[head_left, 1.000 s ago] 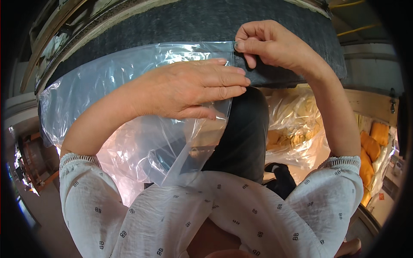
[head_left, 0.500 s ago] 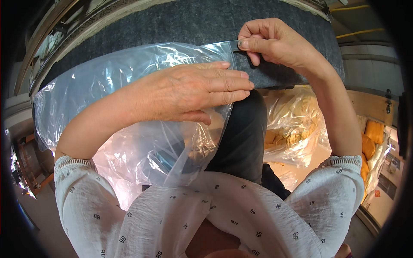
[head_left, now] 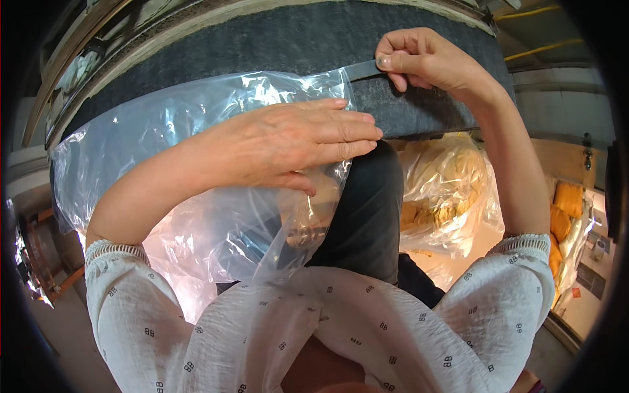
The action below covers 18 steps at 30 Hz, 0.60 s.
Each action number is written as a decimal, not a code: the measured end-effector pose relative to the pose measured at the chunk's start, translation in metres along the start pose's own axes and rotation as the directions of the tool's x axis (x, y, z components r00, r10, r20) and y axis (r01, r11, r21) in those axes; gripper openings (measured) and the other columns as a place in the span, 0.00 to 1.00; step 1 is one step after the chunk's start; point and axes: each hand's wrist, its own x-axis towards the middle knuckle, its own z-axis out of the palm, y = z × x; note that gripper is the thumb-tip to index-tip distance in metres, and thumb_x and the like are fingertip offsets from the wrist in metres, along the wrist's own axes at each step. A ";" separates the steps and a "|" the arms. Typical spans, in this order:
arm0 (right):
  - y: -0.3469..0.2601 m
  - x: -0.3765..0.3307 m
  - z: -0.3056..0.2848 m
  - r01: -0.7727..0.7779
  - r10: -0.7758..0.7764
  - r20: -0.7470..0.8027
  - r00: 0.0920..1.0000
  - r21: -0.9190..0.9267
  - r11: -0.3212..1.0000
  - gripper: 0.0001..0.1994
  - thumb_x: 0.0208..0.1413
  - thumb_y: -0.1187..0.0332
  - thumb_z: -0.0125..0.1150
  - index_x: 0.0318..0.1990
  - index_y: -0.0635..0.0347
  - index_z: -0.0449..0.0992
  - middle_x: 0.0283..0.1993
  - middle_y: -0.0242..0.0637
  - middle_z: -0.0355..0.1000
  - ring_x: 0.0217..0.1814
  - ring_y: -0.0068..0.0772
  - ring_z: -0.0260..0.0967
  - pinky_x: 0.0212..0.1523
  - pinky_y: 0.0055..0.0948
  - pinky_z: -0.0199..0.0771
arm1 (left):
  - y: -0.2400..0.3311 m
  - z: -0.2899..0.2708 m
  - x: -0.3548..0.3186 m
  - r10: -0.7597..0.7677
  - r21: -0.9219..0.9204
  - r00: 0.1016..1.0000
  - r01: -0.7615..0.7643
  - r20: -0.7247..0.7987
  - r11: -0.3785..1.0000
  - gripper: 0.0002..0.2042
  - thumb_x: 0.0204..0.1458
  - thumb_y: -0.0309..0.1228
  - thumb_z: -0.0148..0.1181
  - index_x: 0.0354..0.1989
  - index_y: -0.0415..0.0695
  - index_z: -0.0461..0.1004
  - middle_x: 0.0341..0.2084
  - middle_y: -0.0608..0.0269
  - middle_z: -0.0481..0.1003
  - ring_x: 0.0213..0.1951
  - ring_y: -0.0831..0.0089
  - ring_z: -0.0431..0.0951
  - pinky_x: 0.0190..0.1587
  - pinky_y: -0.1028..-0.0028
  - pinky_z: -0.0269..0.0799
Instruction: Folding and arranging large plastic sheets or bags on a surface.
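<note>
A large clear plastic bag (head_left: 151, 121) lies over the near side of a dark grey cloth-covered surface (head_left: 275, 39) and hangs down over my lap. My left hand (head_left: 298, 141) rests flat on the bag, fingers stretched to the right past its edge and holding nothing. My right hand (head_left: 429, 62) pinches the end of a narrow clear plastic strip (head_left: 365, 69) between thumb and forefinger. The strip runs left to the bag's upper right corner; whether it is part of the bag I cannot tell.
My dark-trousered leg (head_left: 367, 209) is beneath the surface's near edge. Right of it stands a clear bag with yellow-orange contents (head_left: 452, 190). Orange bundles (head_left: 567, 200) sit farther right. A rail (head_left: 78, 52) runs along the far left.
My right hand has moved slightly right with the strip end, and a longer piece of strip shows beyond the bag's edge. My left hand stays nearly in place on the bag.
</note>
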 end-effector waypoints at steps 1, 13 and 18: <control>-0.001 -0.004 0.000 0.005 -0.005 0.004 1.000 -0.009 1.000 0.08 0.53 0.63 0.55 0.28 0.56 0.72 0.17 0.24 0.66 0.16 0.08 0.51 0.17 0.12 0.47 | 0.002 -0.001 -0.001 0.005 -0.008 1.000 -0.005 0.001 1.000 0.41 0.36 0.36 0.63 0.61 0.41 0.52 0.61 0.57 0.54 0.63 0.63 0.54 0.64 0.61 0.49; -0.007 0.028 -0.020 0.166 -0.127 -0.350 0.928 0.086 0.982 0.10 0.53 0.59 0.58 0.35 0.55 0.73 0.24 0.24 0.66 0.24 0.14 0.57 0.24 0.16 0.55 | -0.003 0.007 -0.013 0.096 -0.051 0.985 -0.104 -0.146 0.993 0.37 0.33 0.32 0.68 0.55 0.35 0.59 0.58 0.52 0.58 0.61 0.60 0.55 0.64 0.64 0.50; -0.004 0.036 -0.006 0.025 -0.650 -0.439 0.621 -0.818 0.575 0.12 0.50 0.74 0.56 0.44 0.60 0.72 0.31 0.37 0.66 0.35 0.35 0.65 0.35 0.28 0.65 | -0.011 0.008 0.006 0.318 -0.021 0.927 -0.329 -0.198 0.944 0.36 0.36 0.34 0.66 0.56 0.35 0.59 0.56 0.50 0.59 0.60 0.59 0.56 0.62 0.61 0.52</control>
